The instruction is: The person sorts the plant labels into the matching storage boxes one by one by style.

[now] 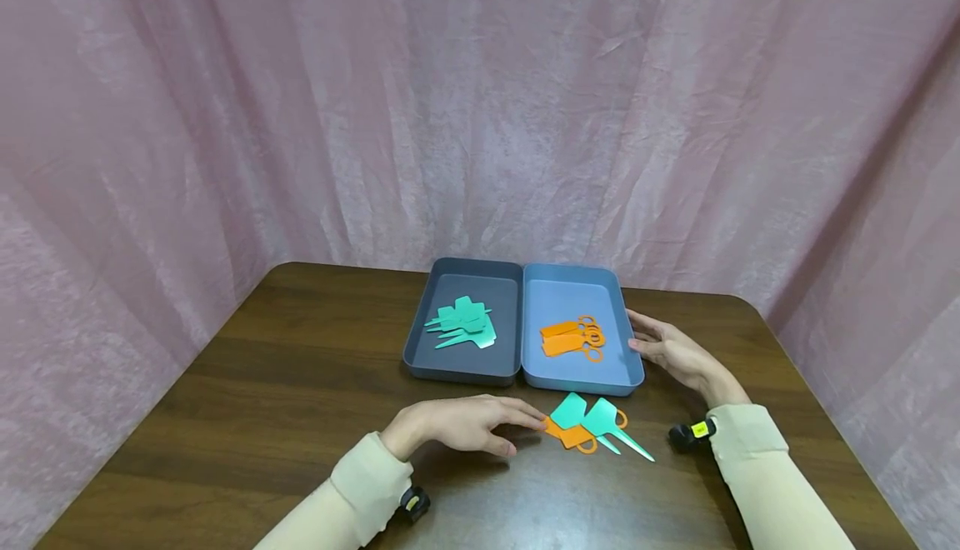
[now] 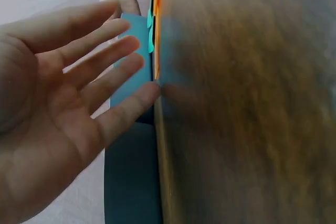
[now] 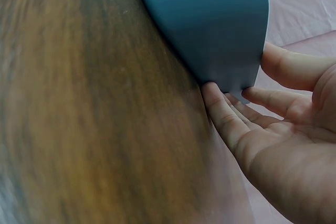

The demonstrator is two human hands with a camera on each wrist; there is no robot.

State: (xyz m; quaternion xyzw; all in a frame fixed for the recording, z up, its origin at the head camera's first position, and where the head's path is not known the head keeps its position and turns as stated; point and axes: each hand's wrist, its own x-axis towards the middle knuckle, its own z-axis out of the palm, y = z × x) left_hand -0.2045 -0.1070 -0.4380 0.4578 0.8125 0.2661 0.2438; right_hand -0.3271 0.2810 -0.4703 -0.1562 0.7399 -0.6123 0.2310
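Note:
My left hand hovers low over the table with its fingers extended, fingertips at the left edge of a loose pile. In that pile lie orange tags with ring ends and teal plant labels with pointed stems. Palm and spread fingers of the left hand show in the left wrist view. At the right side of the light blue tray, my right hand touches the outer wall with its fingertips. Its thumb rests near the rim in the right wrist view, fingers fairly straight.
The dark grey tray stands against the light blue one on its left, holding several teal labels. Several orange tags lie in the light blue tray. A pink curtain hangs behind the wooden table.

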